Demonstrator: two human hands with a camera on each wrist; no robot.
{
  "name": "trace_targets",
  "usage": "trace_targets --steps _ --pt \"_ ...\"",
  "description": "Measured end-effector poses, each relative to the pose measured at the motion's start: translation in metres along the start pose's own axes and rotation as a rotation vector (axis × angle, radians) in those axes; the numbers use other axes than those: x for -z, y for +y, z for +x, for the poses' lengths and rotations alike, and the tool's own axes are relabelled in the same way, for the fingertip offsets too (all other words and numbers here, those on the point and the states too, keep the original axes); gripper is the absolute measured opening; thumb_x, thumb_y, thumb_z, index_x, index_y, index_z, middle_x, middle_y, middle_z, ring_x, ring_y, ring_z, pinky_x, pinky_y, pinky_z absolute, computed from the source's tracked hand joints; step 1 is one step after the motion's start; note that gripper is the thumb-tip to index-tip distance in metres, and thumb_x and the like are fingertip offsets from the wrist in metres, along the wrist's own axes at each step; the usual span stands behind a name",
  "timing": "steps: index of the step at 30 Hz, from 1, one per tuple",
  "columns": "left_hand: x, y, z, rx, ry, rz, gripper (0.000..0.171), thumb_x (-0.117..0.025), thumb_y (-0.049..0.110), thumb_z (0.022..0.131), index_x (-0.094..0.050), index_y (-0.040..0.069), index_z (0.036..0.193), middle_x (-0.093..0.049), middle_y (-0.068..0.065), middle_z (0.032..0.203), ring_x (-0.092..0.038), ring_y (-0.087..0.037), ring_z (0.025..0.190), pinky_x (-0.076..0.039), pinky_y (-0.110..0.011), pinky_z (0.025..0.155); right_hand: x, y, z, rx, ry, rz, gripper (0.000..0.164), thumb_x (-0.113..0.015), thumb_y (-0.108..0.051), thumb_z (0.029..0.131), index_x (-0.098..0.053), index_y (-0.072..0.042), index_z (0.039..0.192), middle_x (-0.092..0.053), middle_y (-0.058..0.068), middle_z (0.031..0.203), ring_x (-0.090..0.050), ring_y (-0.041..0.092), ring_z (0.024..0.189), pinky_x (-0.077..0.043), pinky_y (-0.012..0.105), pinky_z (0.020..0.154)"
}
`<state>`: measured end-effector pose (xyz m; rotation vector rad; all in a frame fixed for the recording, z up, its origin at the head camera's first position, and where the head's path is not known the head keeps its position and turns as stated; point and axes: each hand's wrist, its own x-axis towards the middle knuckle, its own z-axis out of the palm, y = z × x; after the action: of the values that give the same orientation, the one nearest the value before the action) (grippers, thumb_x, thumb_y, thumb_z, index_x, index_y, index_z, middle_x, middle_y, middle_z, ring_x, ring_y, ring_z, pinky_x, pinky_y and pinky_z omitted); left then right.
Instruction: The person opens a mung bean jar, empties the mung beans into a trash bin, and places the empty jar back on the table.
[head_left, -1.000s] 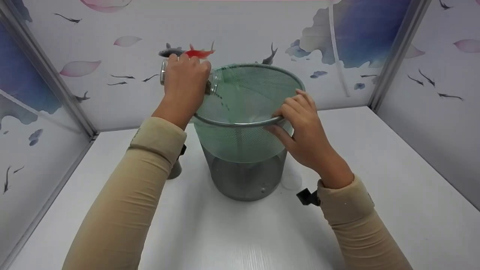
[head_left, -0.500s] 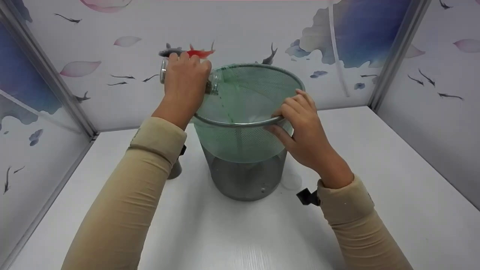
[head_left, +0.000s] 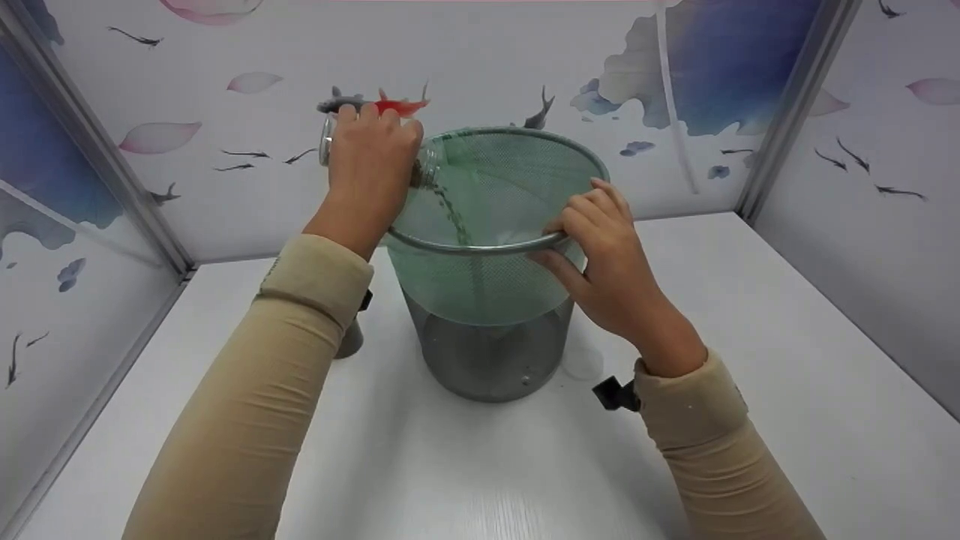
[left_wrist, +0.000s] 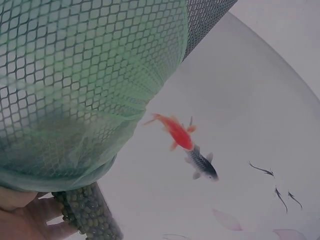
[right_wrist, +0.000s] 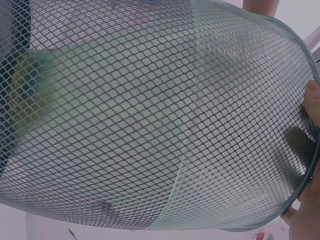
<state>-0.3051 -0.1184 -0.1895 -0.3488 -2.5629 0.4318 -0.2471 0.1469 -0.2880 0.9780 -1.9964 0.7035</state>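
My left hand [head_left: 367, 169] grips a clear jar [head_left: 429, 163], tipped on its side over the rim of a grey wire-mesh bin [head_left: 487, 367]. Green mung beans [head_left: 452, 214] pour from its mouth in a stream. A thin green liner bag [head_left: 480, 289] hangs inside the bin and folds over its rim. My right hand [head_left: 611, 259] pinches that rim on the near right side, thumb outside and below. In the left wrist view, beans fill the visible part of the jar [left_wrist: 89, 212]. A blurred greenish heap [right_wrist: 30, 90] shows through the mesh in the right wrist view.
On the white table [head_left: 480, 465], a dark grey object [head_left: 350, 341] stands left of the bin, partly hidden by my left sleeve. A clear round disc [head_left: 583, 362] lies right of the bin's base. Printed panels [head_left: 480, 60] enclose the back and sides.
The bean stream thinned to a few falling beans half a second ago and is now thicker. Both hands, the jar and the bin stay nearly in place.
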Motion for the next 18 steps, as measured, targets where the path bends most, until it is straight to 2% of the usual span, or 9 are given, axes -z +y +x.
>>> trace_targets --steps 11,18 --pt "0.0003 0.0001 0.0014 -0.004 -0.022 0.03 0.035 -0.067 0.002 0.102 -0.064 0.0 0.137 -0.068 -0.026 0.134 -0.06 -0.047 0.126 -0.046 -0.057 0.108 -0.0001 -0.0002 -0.0005 0.006 0.005 0.004 0.018 -0.078 -0.018 0.098 -0.067 -0.003 0.099 -0.059 0.011 0.092 -0.053 0.03 0.095 -0.024 0.058 0.125" --pt "0.0027 0.0004 0.0012 -0.006 -0.03 0.043 0.037 -0.071 0.003 0.1 -0.064 0.0 0.136 -0.067 -0.027 0.134 -0.059 -0.047 0.126 -0.046 -0.058 0.108 -0.001 0.0004 -0.0006 0.004 0.012 0.005 0.019 -0.078 -0.019 0.098 -0.067 -0.004 0.099 -0.06 0.01 0.093 -0.053 0.029 0.095 -0.024 0.058 0.125"
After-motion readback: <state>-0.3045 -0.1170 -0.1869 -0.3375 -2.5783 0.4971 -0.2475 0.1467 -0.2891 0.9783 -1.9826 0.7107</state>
